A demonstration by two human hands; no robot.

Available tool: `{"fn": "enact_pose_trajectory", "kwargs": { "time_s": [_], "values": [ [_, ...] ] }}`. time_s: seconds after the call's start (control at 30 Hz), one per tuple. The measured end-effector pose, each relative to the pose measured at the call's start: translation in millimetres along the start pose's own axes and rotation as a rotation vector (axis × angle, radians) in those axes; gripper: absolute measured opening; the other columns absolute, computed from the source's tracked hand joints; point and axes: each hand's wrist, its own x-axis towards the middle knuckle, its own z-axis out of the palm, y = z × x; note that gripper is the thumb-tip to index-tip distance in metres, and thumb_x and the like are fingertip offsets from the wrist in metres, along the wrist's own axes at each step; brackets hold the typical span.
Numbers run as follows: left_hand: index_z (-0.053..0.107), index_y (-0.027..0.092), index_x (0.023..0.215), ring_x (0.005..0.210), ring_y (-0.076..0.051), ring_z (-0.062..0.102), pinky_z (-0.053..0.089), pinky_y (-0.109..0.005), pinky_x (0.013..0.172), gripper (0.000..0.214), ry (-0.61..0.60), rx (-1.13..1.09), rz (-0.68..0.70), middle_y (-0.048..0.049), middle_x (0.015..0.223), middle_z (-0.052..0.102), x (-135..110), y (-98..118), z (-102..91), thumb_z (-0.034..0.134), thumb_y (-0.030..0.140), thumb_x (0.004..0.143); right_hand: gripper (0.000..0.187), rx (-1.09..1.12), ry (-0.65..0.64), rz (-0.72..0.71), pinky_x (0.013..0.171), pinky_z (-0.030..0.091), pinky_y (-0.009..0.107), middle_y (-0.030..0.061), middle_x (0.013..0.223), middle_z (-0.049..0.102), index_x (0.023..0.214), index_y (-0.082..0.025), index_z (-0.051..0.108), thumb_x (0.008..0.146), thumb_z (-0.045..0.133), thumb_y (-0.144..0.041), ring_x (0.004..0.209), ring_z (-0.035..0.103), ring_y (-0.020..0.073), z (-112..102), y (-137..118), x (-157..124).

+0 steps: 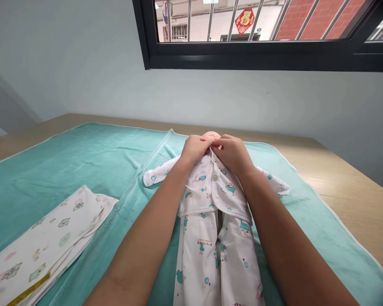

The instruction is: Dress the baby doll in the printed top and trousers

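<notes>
A baby doll (212,135) lies on its back, dressed in a white printed baby jacket (199,193) and matching trousers (199,255). Most of its head is hidden behind my hands. At the jacket's neckline, my left hand (196,148) pinches the collar edge from the left. My right hand (231,151) meets it there, fingers closed on the same collar. Below them, buttons (215,177) run down the jacket front, whose lower edges part over the trousers. Both jacket sleeves (159,173) stretch out sideways. Exactly what lies between the fingertips is too small to make out.
Under the doll spreads a turquoise blanket (92,161) on a wooden table (347,182). A folded white printed cloth (57,238) with a yellow strip (29,291) lies at the lower left. Behind the table stand a pale wall (99,85) and a dark-framed window (242,55).
</notes>
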Motion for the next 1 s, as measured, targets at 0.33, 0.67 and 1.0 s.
{"fn": "enact_pose_trajectory", "kwargs": {
  "time_s": [0.33, 0.67, 1.0],
  "values": [
    [0.061, 0.018, 0.046, 0.052, -0.011, 0.041, 0.032, -0.027, 0.053, 0.022, 0.040, -0.016, -0.045, 0.0021, 0.046, 0.045, -0.6, 2.7, 2.7, 0.065, 0.019, 0.068, 0.013, 0.216, 0.012, 0.236, 0.069, 0.044, 0.030, 0.0027, 0.081, 0.071, 0.079, -0.022, 0.076, 0.075, 0.065, -0.030, 0.070, 0.058, 0.0165, 6.7, 8.9, -3.5],
    [0.077, 0.015, 0.072, 0.057, -0.011, 0.052, 0.039, -0.024, 0.055, 0.013, 0.044, -0.154, -0.006, -0.0020, 0.062, 0.066, 0.4, -4.5, 4.3, 0.066, 0.016, 0.064, 0.021, 0.470, -0.019, 0.394, 0.073, 0.047, 0.029, 0.0019, 0.086, 0.075, 0.088, -0.022, 0.080, 0.072, 0.073, -0.034, 0.081, 0.064, 0.0187, 2.6, 10.2, -7.8],
    [0.071, 0.011, 0.079, 0.058, -0.009, 0.058, 0.048, -0.024, 0.064, 0.015, 0.091, -0.465, -0.132, -0.0035, 0.070, 0.068, -6.6, 6.4, 6.7, 0.064, 0.000, 0.071, 0.023, 0.497, -0.023, 0.414, 0.073, 0.048, 0.029, 0.0025, 0.087, 0.074, 0.091, -0.022, 0.079, 0.071, 0.075, -0.033, 0.077, 0.063, 0.0172, 4.0, 15.8, -9.1]
  ]
}}
